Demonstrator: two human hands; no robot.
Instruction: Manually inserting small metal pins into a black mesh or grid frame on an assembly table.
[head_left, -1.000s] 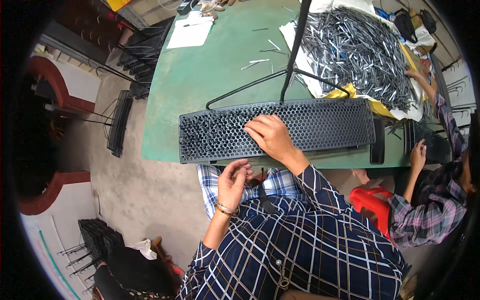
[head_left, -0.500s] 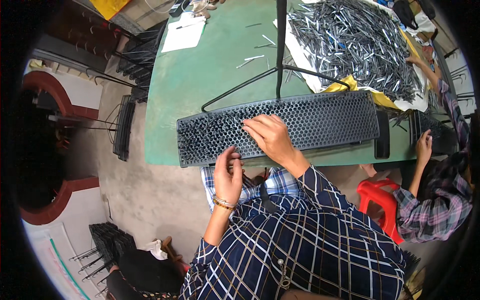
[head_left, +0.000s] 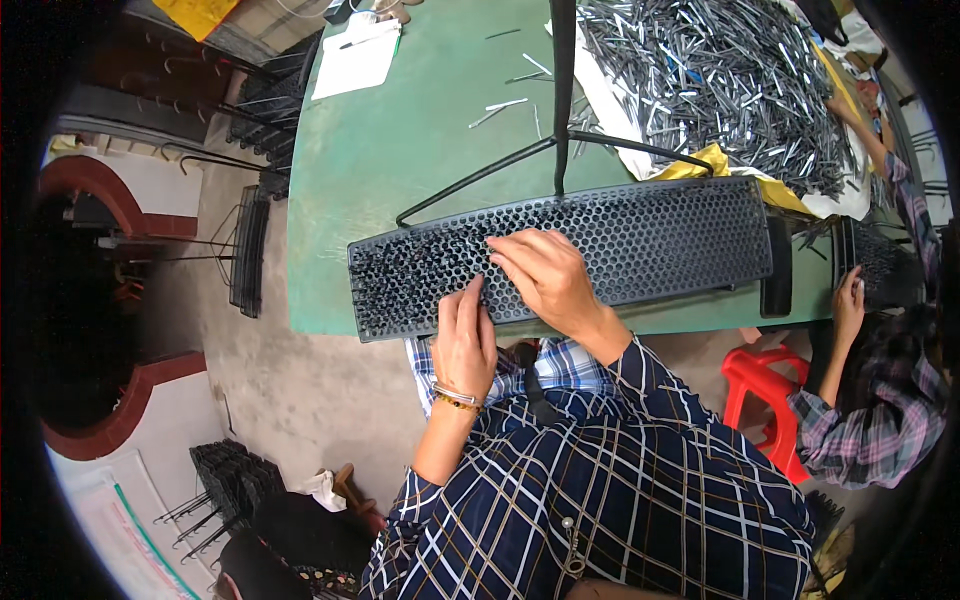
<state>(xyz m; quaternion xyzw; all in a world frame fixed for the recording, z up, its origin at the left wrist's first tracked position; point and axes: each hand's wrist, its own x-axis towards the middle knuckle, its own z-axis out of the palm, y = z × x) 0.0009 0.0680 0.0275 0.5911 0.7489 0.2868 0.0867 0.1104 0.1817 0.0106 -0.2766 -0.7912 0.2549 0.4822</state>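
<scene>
A long black rack [head_left: 660, 240] full of round holes lies across the table edge before me. The holes toward its left end are filled with small dark pieces; those on the right look unfilled. My right hand [head_left: 555, 280] rests over the middle of the rack, thumb and fingers pinched at the border of the filled holes. Whatever is in that pinch is too small to make out. My left hand [head_left: 465, 335] is at the rack's near edge, fingers drawn together and tips over the holes, just left of my right hand. A black rod frame [head_left: 562, 95] rises from the rack's far side.
A big heap of slim metallic pieces [head_left: 710, 90] lies on white and yellow sheeting on the green table [head_left: 400, 150]. Paper with a pen [head_left: 355, 60] lies far left. At right, a co-worker [head_left: 860, 420] handles another rack [head_left: 880, 260] near a red stool [head_left: 760, 390].
My left hand has moved up and right onto the rack, its fingertips closer to my right hand. The right hand keeps its pinch at nearly the same spot.
</scene>
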